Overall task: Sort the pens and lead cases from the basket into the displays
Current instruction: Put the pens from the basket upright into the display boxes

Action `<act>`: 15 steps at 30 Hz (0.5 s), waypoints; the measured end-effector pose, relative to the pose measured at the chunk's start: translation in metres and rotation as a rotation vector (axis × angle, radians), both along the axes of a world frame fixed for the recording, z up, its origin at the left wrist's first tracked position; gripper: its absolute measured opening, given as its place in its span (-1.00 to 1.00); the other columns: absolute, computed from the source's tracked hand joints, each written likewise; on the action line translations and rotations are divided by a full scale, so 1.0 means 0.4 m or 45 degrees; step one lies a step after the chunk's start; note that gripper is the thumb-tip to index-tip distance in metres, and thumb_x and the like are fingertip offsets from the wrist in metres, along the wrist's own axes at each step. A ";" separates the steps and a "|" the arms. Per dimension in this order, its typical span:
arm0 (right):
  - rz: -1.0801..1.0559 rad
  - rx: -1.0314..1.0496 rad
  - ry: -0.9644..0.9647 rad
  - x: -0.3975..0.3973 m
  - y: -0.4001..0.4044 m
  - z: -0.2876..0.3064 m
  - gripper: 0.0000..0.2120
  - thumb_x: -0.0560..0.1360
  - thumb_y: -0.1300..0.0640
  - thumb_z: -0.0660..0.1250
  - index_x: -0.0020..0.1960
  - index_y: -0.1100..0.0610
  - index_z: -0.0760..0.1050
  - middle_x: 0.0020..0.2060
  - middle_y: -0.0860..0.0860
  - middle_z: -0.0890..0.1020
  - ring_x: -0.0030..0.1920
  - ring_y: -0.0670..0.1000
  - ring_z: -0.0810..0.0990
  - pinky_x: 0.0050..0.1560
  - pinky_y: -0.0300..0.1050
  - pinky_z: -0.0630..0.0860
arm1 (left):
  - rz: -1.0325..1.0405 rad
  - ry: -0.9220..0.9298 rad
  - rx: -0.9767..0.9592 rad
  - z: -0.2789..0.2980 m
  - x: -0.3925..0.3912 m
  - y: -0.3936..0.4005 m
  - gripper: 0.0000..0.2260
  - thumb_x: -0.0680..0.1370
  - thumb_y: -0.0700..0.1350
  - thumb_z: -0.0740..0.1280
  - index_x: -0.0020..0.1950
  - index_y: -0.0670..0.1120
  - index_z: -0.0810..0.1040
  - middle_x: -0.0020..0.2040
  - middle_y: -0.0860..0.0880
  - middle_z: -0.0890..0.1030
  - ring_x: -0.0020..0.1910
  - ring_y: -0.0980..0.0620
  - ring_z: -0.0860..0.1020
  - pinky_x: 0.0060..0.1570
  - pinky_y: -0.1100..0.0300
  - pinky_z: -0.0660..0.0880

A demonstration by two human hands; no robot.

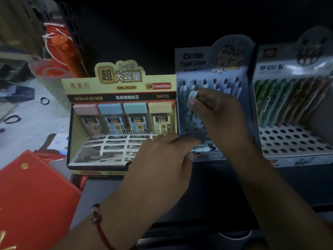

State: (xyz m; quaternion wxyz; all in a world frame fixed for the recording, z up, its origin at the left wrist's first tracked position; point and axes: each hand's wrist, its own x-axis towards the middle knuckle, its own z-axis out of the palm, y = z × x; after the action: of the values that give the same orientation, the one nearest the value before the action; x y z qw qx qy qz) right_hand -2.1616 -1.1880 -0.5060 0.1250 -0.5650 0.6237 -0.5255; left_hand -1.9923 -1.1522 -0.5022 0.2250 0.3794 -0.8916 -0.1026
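My right hand (219, 116) pinches a white pen (193, 92) by its upper end, upright over the holes of the blue cartoon pen display (198, 58). Several white pens stand in that display's back row. My left hand (162, 159) grips pens whose tips (202, 148) poke out at the display's front edge. To the left stands the yellow lead-case display (119, 87) with several pastel-capped lead cases (122, 117) in its back row. A third display (295, 141) on the right holds patterned pens at its back.
A red box (32, 201) lies at the lower left. Red and white baskets (54, 69) stand at the back left, with black rubber bands (45, 101) on the pale surface. The shelf behind the displays is dark.
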 end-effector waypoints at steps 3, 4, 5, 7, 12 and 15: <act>-0.041 0.006 -0.015 0.006 -0.017 -0.012 -0.84 0.56 0.05 0.39 0.06 0.10 0.65 -0.12 -0.09 0.70 -0.09 -0.17 0.65 0.02 -0.17 0.60 | -0.004 -0.002 0.010 0.001 0.001 0.001 -0.71 0.59 -0.06 0.24 0.30 0.13 0.51 -0.07 0.11 0.55 -0.11 0.08 0.48 -0.09 0.10 0.46; -0.063 0.002 -0.016 0.006 -0.023 -0.014 -0.84 0.55 0.05 0.40 0.08 0.08 0.65 -0.10 -0.11 0.70 -0.08 -0.20 0.65 0.02 -0.22 0.59 | -0.007 -0.002 0.015 0.002 0.001 0.002 -0.71 0.60 -0.06 0.25 0.31 0.14 0.51 -0.07 0.11 0.55 -0.11 0.08 0.48 -0.09 0.11 0.45; -0.076 0.010 -0.017 0.007 -0.027 -0.016 -0.85 0.55 0.04 0.41 0.08 0.05 0.65 -0.09 -0.13 0.69 -0.08 -0.22 0.64 -0.01 -0.28 0.56 | -0.009 -0.001 0.014 0.003 0.001 0.003 -0.71 0.60 -0.06 0.25 0.31 0.14 0.50 -0.06 0.12 0.55 -0.11 0.09 0.48 -0.09 0.12 0.44; -0.089 0.045 -0.008 0.008 -0.032 -0.020 -0.89 0.54 0.03 0.41 0.04 0.01 0.63 -0.11 -0.15 0.69 -0.11 -0.25 0.62 -0.09 -0.41 0.50 | -0.004 -0.005 -0.001 0.004 0.000 0.004 -0.71 0.60 -0.06 0.25 0.31 0.15 0.51 -0.07 0.12 0.54 -0.12 0.09 0.47 -0.09 0.13 0.42; -0.071 0.097 -0.038 0.006 -0.025 -0.019 -0.88 0.53 0.03 0.42 0.05 0.01 0.64 -0.11 -0.19 0.68 -0.09 -0.28 0.62 -0.11 -0.47 0.48 | -0.004 0.006 0.001 0.000 0.001 0.002 -0.71 0.58 -0.08 0.25 0.29 0.12 0.53 -0.08 0.10 0.56 -0.12 0.06 0.50 -0.10 0.09 0.46; -0.034 0.122 -0.111 -0.007 0.010 -0.017 -0.82 0.55 -0.02 0.39 0.13 -0.04 0.63 -0.04 -0.22 0.66 -0.02 -0.30 0.61 -0.02 -0.44 0.50 | -0.006 0.028 -0.002 -0.003 0.004 -0.001 -0.69 0.60 -0.09 0.26 0.32 0.13 0.51 -0.04 0.10 0.57 -0.06 0.07 0.51 -0.03 0.07 0.48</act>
State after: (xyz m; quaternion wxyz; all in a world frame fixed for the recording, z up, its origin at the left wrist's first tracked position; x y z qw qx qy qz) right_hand -2.1642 -1.1841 -0.5128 0.1719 -0.5266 0.6494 -0.5209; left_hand -1.9909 -1.1525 -0.5032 0.2350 0.3759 -0.8900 -0.1068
